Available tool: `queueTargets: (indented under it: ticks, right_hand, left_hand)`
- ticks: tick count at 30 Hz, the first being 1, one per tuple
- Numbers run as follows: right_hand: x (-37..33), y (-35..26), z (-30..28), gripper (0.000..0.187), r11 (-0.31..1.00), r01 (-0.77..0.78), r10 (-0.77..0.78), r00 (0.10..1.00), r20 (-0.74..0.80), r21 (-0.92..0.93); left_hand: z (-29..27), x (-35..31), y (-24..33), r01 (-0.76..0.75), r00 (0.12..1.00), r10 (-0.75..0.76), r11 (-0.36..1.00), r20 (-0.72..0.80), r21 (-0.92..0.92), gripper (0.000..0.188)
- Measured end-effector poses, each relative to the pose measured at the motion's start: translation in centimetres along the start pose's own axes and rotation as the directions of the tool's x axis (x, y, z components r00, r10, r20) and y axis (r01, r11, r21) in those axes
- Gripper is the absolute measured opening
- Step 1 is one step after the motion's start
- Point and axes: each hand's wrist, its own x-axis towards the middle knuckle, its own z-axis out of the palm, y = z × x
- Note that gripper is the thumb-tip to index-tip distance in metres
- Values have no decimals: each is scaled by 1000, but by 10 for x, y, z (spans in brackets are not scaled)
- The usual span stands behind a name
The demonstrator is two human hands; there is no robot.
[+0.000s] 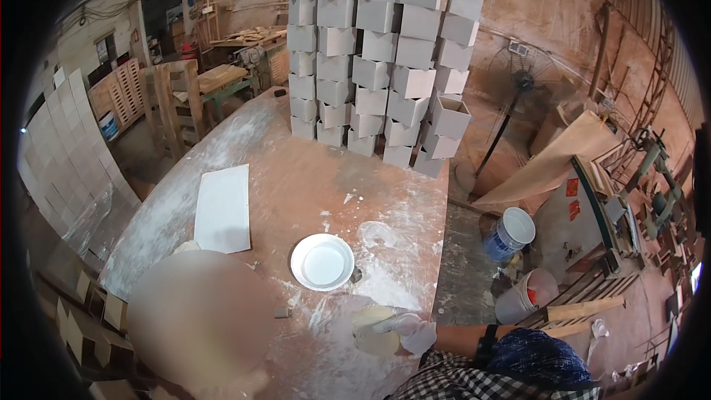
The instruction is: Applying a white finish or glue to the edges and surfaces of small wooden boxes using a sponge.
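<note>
My right hand (416,330), in a whitish glove, rests low at the table's front edge. Its fingers are closed on a round cream-coloured pad (370,335) lying over the tabletop; what the pad is made of I cannot make out. A dark band circles that wrist. Just beyond the hand stands a shallow white bowl (298,261), with a pale inside. To its left a white rectangular sheet (224,210) lies flat. My left hand does not show; a large blurred patch covers the lower left.
Tall columns of grey open boxes (378,48) line the table's (333,178) far side. Right of the table are a blue-and-white bucket (503,235), a pale bucket (522,298) and a standing fan (522,80). More boxes (111,348) sit at lower left. White powder marks the tabletop.
</note>
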Motion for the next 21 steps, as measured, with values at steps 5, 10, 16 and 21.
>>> queueTargets:
  ticks: [5,10,16,21]
  right_hand:
    - [16,-27,-18,47,950,251,-208,952,223,-188]
    - [17,-101,-39,41,983,-69,60,997,-56,-171]
    - [-3,-181,-170,37,991,97,-93,995,46,-95]
    - [-35,-247,-234,38,890,444,-433,894,113,-102]
  left_hand:
    - [-50,-188,81,267,838,250,588,486,-763,71]
    - [-58,-327,96,-177,550,229,972,803,-156,45]
    - [-30,-451,145,672,373,142,641,917,-372,41]
    - [-15,-492,171,814,214,82,536,973,-224,37]
